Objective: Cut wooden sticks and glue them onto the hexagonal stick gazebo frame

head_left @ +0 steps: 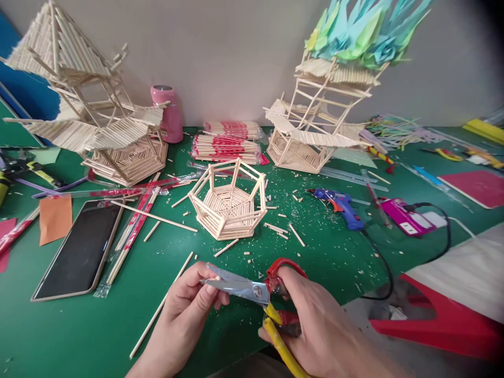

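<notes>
My right hand (315,315) grips scissors (240,286) with red and yellow handles. Their blades point left and stand slightly apart. At the blade tips my left hand (189,310) pinches a short piece of wooden stick (217,278), mostly hidden by fingers and blades. A long wooden stick (163,303) lies on the table beside my left hand, partly behind it. Just beyond both hands is a small polygonal frame of wooden sticks (228,202), with a floor of concentric sticks, short posts and a top rail.
Stick-built towers, one pointed-roofed (122,131) and one paper-topped (315,136), stand at the back. Bundled sticks (226,149) and a pink bottle (169,115) sit between them. A phone (81,249) lies left; a blue glue gun (342,207) and magenta power strip (405,215) lie right, with cables.
</notes>
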